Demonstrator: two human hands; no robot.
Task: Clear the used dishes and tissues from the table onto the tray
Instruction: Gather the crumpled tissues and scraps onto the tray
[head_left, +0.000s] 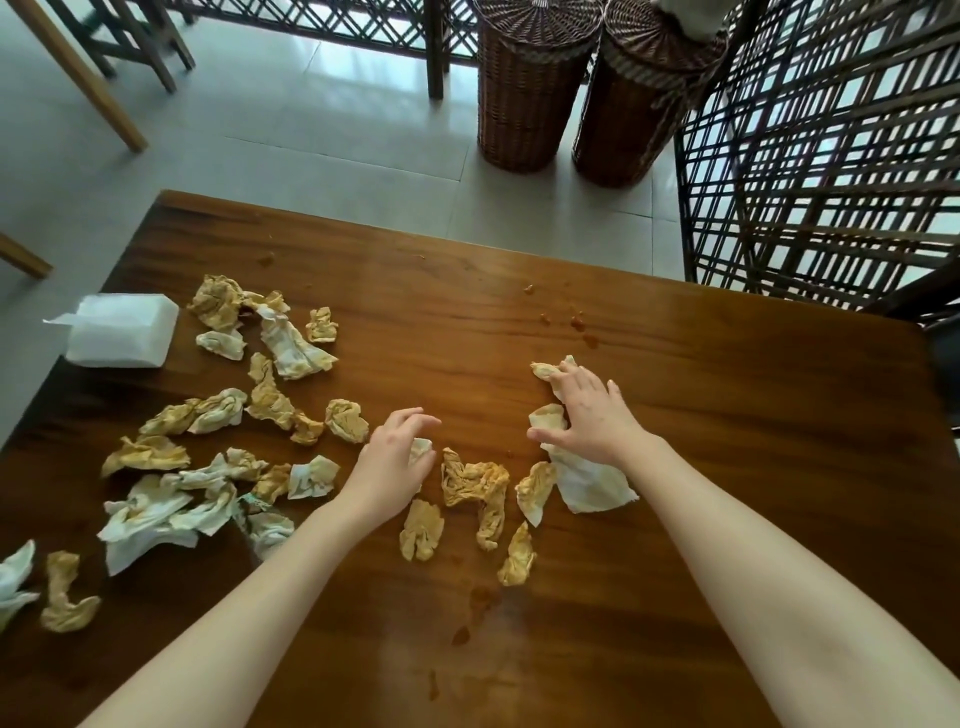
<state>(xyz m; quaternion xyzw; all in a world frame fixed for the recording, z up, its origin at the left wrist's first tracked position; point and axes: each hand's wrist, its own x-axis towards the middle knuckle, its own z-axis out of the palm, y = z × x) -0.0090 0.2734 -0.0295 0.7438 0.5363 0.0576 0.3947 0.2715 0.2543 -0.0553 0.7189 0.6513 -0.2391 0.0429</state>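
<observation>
L grip holds tissue, R grip flat

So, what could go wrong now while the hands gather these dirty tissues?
1. Dragging tissues under the right hand may smear the sauce spots across the table.
2. The tissue pack sits at the table's left edge; a sweep may knock it off.
3. No tray is in view, so carried tissues may drop.

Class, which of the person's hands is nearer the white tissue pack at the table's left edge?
Left. The left hand sits to the right of the tissue pack and closer to the camera; the right hand lies farther right, on stained tissues.
</observation>
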